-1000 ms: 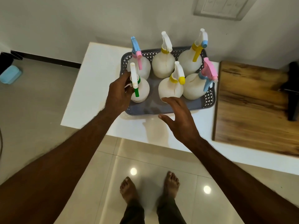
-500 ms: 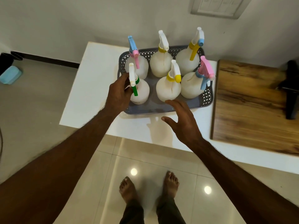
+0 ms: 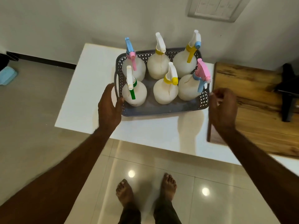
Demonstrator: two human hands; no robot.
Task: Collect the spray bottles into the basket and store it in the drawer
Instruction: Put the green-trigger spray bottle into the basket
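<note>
A grey perforated basket (image 3: 161,111) stands on the white table top (image 3: 90,88) and holds several white spray bottles. One bottle has a green trigger (image 3: 134,92), and one in the front middle has a yellow nozzle (image 3: 165,91). A pink-and-blue-headed bottle (image 3: 188,88) stands at the front right. My left hand (image 3: 109,107) is at the basket's left wall with its fingers apart, the thumb at the rim by the handle slot. My right hand (image 3: 222,105) is at the basket's right wall, fingers curled with the tips at the rim; I cannot see whether it grips.
A wooden board (image 3: 258,101) lies on the table right of the basket, with a dark object (image 3: 288,91) on it. The wall is close behind the basket. My bare feet (image 3: 145,191) stand on glossy floor tiles below the table edge. A light blue item (image 3: 7,75) lies on the floor, far left.
My left hand left the green-trigger bottle and went to the basket's left wall. My right hand swung from the basket's front to its right wall and curled its fingers.
</note>
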